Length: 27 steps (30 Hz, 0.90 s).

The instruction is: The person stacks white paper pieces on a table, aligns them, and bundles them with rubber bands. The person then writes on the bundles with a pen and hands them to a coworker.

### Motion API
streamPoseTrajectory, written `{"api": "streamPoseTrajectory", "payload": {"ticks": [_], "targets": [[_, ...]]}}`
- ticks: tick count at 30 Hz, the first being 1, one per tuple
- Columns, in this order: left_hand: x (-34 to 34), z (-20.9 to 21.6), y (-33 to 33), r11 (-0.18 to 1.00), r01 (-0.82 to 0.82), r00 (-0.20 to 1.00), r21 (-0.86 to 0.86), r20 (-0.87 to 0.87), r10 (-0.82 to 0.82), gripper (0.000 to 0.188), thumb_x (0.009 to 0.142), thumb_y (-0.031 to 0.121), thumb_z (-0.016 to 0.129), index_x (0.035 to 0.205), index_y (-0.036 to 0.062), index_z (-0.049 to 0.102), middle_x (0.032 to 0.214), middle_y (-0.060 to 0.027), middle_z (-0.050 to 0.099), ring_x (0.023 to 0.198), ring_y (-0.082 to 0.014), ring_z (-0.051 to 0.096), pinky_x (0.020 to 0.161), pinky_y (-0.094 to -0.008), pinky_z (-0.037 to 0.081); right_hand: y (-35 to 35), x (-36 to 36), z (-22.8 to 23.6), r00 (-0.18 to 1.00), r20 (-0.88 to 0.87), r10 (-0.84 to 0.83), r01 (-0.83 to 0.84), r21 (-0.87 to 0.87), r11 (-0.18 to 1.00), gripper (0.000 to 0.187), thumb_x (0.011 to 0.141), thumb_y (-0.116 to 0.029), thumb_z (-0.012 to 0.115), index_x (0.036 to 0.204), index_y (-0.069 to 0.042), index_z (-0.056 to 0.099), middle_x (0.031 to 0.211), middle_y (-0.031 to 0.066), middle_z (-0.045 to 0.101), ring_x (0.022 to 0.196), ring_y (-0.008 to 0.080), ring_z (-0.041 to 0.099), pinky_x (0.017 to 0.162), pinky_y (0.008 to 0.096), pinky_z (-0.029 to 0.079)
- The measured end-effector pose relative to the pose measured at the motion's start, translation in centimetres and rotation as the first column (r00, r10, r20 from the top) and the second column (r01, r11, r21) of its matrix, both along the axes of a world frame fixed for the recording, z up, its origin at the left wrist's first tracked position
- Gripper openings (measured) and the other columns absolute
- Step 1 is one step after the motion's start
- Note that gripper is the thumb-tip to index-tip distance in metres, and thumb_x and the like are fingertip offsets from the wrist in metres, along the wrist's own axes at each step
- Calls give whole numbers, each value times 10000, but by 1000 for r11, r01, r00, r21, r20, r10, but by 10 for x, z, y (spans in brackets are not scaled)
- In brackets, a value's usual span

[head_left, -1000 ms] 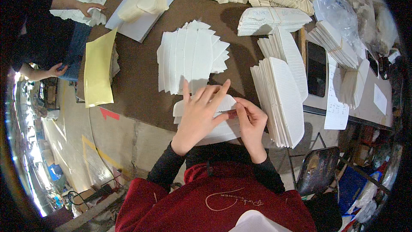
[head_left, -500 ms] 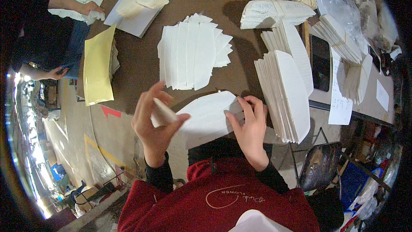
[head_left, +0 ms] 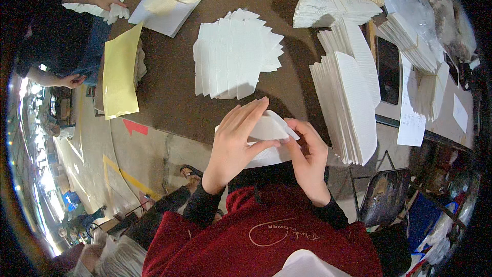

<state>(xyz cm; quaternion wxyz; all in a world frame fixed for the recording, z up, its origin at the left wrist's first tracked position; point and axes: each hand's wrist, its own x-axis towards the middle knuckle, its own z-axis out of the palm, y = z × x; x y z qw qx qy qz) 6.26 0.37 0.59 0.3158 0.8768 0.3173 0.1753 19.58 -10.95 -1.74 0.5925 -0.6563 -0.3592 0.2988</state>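
A white, thin sheet piece [head_left: 271,127] with a curved outline is bent over on itself near the table's front edge. My left hand [head_left: 233,136] is on its left side, fingers stretched along the folded part and thumb below it. My right hand [head_left: 308,154] pinches the right end between thumb and fingers. The lower part of the piece hangs toward my lap, partly hidden by my hands. Just beyond lies a fanned pile of similar white pieces [head_left: 225,59], overlapping on the brown table [head_left: 169,82].
Bundled stacks of white pieces [head_left: 341,108] stand on the right, near a dark phone-like slab [head_left: 388,69]. A yellow sheet [head_left: 122,72] leans at the left edge. Another person's hand [head_left: 114,5] grips white material at the far left. A black chair [head_left: 384,195] stands lower right.
My left hand has moved right and laid the piece's left part over toward its right end. My right hand stays at that end. A person's leg and foot have appeared at lower left.
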Motion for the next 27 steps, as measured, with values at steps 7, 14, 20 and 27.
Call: {"api": "streamPoseTrajectory", "payload": {"ticks": [7,14,20,27], "targets": [[6,3,1,986,-18,997,-168,74,31,741,662,204,845,1313,38,532,1213,-148,626,1103,-282,618,932,-350,474,-4,-2,13,996,87,-9,9,3,1000,288,861,28,622,1148,14,649,929,134,650,804,189,623,710,282,491],[-1,9,0,976,-13,997,-219,73,30,711,639,129,854,1269,12,547,1210,-151,640,1130,-243,612,945,-333,469,-6,-5,13,996,12,-89,89,26,996,267,885,15,600,1147,19,649,890,101,632,759,131,572,664,250,459],[-10,26,-3,976,-211,975,-50,61,213,725,618,217,880,1245,23,572,1180,-148,654,1083,-284,644,913,-344,500,-5,0,18,992,25,-124,125,-15,992,250,894,6,592,1136,21,651,897,99,638,764,126,574,662,244,458],[4,15,-9,992,-94,995,-83,9,95,726,647,277,852,1257,13,560,1133,-165,645,1039,-323,628,877,-369,492,-6,-5,22,993,64,-99,92,94,991,261,874,21,610,1131,12,659,927,105,650,778,131,581,656,246,462]]}}
